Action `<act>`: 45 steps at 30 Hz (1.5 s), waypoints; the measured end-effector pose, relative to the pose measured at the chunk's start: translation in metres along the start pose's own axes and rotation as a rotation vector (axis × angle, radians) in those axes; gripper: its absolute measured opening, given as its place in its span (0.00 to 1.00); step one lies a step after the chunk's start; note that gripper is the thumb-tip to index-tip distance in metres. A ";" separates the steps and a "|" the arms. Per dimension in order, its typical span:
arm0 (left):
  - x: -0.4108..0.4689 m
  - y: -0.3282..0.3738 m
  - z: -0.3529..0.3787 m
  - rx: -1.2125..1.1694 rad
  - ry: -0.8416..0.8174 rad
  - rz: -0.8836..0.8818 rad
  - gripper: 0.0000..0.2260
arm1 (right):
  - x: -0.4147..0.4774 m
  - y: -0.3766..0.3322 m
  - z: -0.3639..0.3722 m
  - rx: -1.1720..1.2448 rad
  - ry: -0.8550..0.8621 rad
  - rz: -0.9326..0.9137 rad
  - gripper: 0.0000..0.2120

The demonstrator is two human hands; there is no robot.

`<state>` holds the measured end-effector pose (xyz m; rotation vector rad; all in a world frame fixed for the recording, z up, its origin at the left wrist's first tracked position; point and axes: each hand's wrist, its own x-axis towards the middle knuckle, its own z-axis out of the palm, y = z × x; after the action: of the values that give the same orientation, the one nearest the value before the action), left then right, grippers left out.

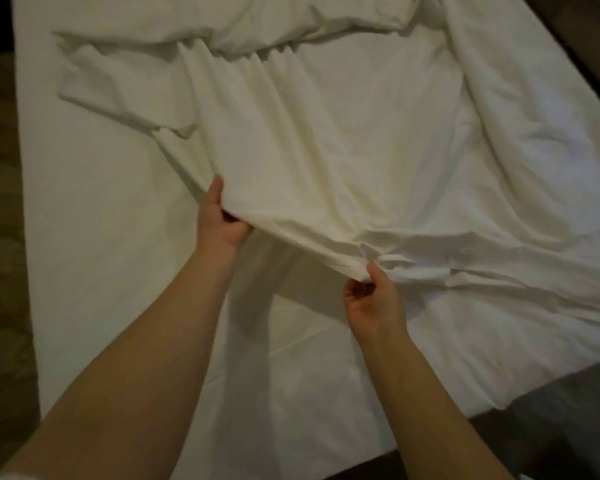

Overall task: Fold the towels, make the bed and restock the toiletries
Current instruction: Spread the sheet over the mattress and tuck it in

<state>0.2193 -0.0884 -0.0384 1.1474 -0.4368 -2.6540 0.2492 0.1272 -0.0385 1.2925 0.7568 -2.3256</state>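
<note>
Making the bed, by the look of it: gripping the sheet (326,150) by its near edge with left hand (224,220) and right hand (373,299), fingers curled round the hem, lifted just off the bed (101,271). Next, probably: drawing it nearer and spreading the bunched far end flat.

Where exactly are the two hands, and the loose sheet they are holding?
left hand (223,218): head view, on the middle of the hand.
right hand (372,304): head view, on the middle of the hand.
loose sheet (326,150): head view, on its wrinkled middle.
</note>
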 end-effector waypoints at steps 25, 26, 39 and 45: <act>-0.078 0.021 -0.128 0.031 0.079 -0.094 0.10 | -0.077 0.127 -0.059 -0.054 -0.226 -0.057 0.07; -0.068 0.028 -0.149 0.038 0.139 -0.059 0.13 | -0.073 0.132 -0.058 -0.075 -0.242 -0.029 0.07; -0.114 0.022 -0.219 0.361 0.256 0.130 0.13 | -0.031 0.226 -0.021 -0.296 -0.116 0.059 0.17; -0.152 0.025 -0.225 0.095 0.204 -0.085 0.09 | -0.071 0.229 -0.083 -0.491 0.043 -0.124 0.09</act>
<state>0.4890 -0.1052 -0.0740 1.4789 -0.4903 -2.5750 0.4672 0.0028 -0.0756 1.0969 1.3525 -2.0182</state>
